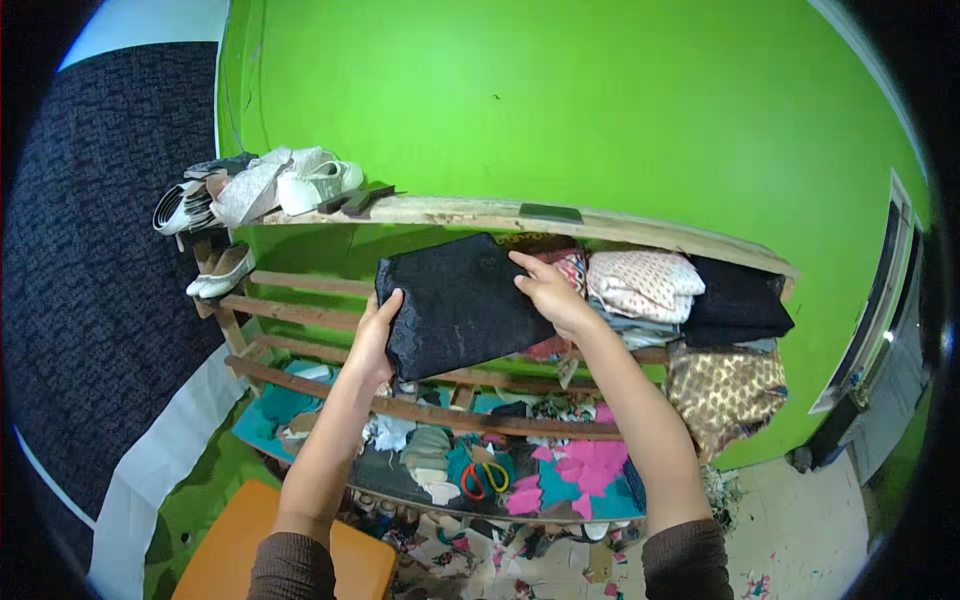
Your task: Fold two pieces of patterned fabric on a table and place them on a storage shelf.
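Note:
Between my two hands, in front of the wooden shelf, is a folded black cloth (455,310), slightly tilted. My left hand (372,335) is closed on its left edge, thumb on the near face and the other fingers hidden behind it. At the right edge my right hand (552,297) grips the cloth, thumb and forefinger showing on the near side. Behind the right hand, partly covered, a red patterned cloth (570,268) sits on the shelf. Beside it lie a folded white spotted cloth (645,282) and another black cloth stack (738,300).
The slatted wooden rack (330,316) stands against a green wall. White shoes (320,185) rest on its top board. A leopard-print cloth (725,390) hangs at the right. Scissors (484,480) and pink scraps (590,465) lie lower down. An orange seat (235,540) stands near left.

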Demonstrator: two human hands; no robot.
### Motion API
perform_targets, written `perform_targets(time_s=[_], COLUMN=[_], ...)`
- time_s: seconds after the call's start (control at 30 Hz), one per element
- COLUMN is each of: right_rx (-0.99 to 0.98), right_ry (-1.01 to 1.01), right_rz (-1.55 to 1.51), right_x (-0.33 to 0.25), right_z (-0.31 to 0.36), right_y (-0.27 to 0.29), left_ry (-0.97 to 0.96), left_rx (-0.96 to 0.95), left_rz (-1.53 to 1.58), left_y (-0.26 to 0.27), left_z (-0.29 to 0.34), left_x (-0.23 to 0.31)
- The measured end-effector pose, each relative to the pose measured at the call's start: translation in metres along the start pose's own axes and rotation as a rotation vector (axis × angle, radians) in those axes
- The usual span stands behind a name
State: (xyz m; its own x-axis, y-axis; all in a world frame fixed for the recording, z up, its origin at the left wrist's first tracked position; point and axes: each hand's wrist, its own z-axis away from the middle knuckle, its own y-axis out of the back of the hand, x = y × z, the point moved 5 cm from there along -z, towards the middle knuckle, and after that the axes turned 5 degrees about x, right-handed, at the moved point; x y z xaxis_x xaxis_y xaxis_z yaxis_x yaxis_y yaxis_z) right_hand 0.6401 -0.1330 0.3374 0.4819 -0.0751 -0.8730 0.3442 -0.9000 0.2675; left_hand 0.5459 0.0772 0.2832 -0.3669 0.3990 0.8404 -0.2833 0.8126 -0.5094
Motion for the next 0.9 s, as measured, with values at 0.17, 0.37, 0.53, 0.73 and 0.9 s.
perform_targets(time_s=[0.17, 0.37, 0.53, 0.73, 0.9], right_rx=[-0.060, 0.185, 0.272, 0.510, 0.705], right_ry=[-0.155, -0.167, 0.009, 0.128, 0.447], right_rz=[-0.369, -0.582, -0.603, -0.261, 0.687], right_x=[0.014, 0.026, 0.029, 0.044, 0.018], right_z=[-0.039, -0.042, -0.034, -0.016, 0.002], right_y=[0.005, 0.026, 0.048, 0.068, 0.060], left_ry=[0.201, 0.301, 0.321, 0.313, 0.331], left_rx=[-0.071, -0.155, -0.188, -0.343, -0.360], left_rz=[0.067, 0.170, 0.176, 0.153, -0.025], left_y=[0.004, -0.013, -0.035, -0.086, -0.112], left_z=[-0.065, -0.108, -0.139, -0.152, -0.169], left_x=[-0.009, -0.030, -0.045, -0.055, -0.068])
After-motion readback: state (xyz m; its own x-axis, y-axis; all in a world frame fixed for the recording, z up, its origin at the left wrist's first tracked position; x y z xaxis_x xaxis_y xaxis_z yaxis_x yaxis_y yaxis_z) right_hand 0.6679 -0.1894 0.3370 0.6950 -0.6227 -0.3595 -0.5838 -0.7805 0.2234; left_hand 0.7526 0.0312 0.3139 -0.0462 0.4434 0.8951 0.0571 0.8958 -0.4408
